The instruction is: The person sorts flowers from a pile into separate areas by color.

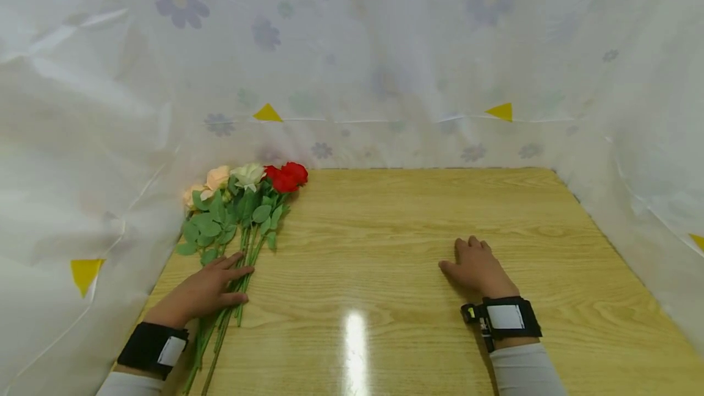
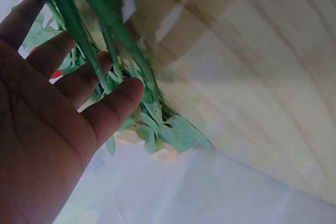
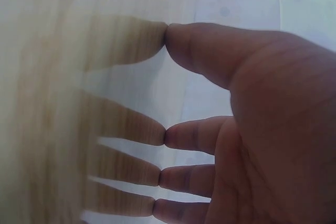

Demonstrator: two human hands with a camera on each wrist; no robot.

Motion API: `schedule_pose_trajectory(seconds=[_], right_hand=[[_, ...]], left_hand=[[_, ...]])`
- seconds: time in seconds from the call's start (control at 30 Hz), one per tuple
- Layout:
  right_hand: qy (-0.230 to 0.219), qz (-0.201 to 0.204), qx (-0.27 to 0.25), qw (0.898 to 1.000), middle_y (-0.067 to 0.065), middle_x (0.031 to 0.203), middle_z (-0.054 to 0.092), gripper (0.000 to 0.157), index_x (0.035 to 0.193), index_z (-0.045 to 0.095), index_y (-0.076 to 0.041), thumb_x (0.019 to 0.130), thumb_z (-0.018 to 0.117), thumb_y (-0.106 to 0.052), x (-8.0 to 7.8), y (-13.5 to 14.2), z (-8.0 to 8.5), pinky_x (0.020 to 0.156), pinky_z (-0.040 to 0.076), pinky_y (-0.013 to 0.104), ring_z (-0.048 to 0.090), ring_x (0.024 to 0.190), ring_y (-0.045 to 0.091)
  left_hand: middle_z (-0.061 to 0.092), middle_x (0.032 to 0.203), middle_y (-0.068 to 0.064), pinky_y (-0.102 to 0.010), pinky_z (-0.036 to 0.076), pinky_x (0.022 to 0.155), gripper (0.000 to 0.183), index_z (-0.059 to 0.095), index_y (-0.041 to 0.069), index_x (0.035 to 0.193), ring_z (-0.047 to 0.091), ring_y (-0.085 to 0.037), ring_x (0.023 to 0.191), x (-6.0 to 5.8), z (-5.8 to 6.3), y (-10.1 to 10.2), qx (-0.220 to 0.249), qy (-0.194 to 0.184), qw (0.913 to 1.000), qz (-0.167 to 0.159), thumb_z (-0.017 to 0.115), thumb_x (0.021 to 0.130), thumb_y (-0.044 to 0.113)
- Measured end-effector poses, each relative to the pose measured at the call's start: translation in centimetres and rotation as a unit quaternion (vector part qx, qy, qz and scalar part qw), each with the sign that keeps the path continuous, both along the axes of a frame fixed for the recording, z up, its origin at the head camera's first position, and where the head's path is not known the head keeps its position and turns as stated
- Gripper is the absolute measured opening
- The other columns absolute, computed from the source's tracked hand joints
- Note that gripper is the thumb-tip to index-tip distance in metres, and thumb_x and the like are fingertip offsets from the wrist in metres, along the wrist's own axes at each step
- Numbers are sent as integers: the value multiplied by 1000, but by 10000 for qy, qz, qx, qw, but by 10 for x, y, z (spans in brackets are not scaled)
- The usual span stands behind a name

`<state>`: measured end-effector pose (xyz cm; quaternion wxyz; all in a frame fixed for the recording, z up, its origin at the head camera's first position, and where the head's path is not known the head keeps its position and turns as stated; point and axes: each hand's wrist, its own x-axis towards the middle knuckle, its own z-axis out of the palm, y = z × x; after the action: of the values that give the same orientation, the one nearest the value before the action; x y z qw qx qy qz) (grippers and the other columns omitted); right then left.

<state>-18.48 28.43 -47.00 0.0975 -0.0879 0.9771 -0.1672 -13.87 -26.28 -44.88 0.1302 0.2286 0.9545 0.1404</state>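
A bunch of long-stemmed roses lies at the left of the table in the head view: peach roses (image 1: 217, 176), a cream rose (image 1: 249, 175) and red roses (image 1: 286, 178), with heads toward the back. My left hand (image 1: 206, 289) rests over their green stems (image 1: 220, 330), fingers spread and nearly straight. In the left wrist view the fingers reach among the stems (image 2: 126, 43), and leaves (image 2: 181, 132) show beyond the thumb. Apart from the flowers, at right, my right hand (image 1: 480, 269) rests its fingertips on the tabletop. The right wrist view shows its thumb and fingers spread, holding nothing.
The wood-grain table (image 1: 374, 231) reflects a bright light near its front. A pale flowered plastic sheet (image 1: 385, 60) rises behind and on both sides, strung with yellow pennants (image 1: 268, 113). The roses lie close to the left sheet.
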Motion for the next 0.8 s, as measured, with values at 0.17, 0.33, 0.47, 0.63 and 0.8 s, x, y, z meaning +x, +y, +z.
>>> schedule_pose_trajectory(seconds=[0.17, 0.33, 0.47, 0.63, 0.8], right_hand=[[-26, -31, 33, 10000, 44, 138, 25, 74, 135, 36, 14, 90, 56, -41, 0, -2, 1, 96, 30, 70, 17, 124, 61], [-32, -35, 64, 10000, 44, 138, 26, 73, 135, 36, 14, 90, 55, -41, 0, -3, 1, 96, 30, 70, 17, 124, 61], [-37, -27, 49, 10000, 43, 137, 27, 73, 135, 36, 14, 90, 55, -41, 1, -3, 1, 95, 31, 70, 18, 123, 61], [-71, -28, 42, 10000, 44, 139, 23, 74, 136, 33, 14, 91, 54, -41, 0, -2, 0, 95, 30, 71, 16, 124, 61], [-84, -50, 51, 9999, 44, 139, 23, 75, 137, 33, 14, 91, 54, -41, -1, -3, -1, 94, 30, 72, 15, 124, 62]], left_hand=[[29, 147, -26, -70, 36, 89, 64, 49, 11, 138, 25, -57, 124, 1, 1, 1, -36, -34, 10000, 33, 62, 86, 46], [32, 143, -31, -71, 32, 92, 60, 54, 7, 132, 27, -59, 122, 2, 4, 14, -3, 65, 9996, 265, 64, 85, 44], [41, 135, -34, -70, 34, 92, 52, 60, 3, 121, 33, -57, 120, 1, 9, 35, -32, 599, 9962, 639, 66, 85, 39], [54, 119, -30, -61, 42, 87, 50, 58, -4, 120, 48, -47, 108, -9, 17, 61, -17, 892, 9895, 1134, 65, 87, 33], [63, 93, -21, -48, 50, 69, 33, 62, -5, 106, 59, -34, 83, -25, 18, 74, -110, 712, 9874, 1409, 64, 87, 22]])
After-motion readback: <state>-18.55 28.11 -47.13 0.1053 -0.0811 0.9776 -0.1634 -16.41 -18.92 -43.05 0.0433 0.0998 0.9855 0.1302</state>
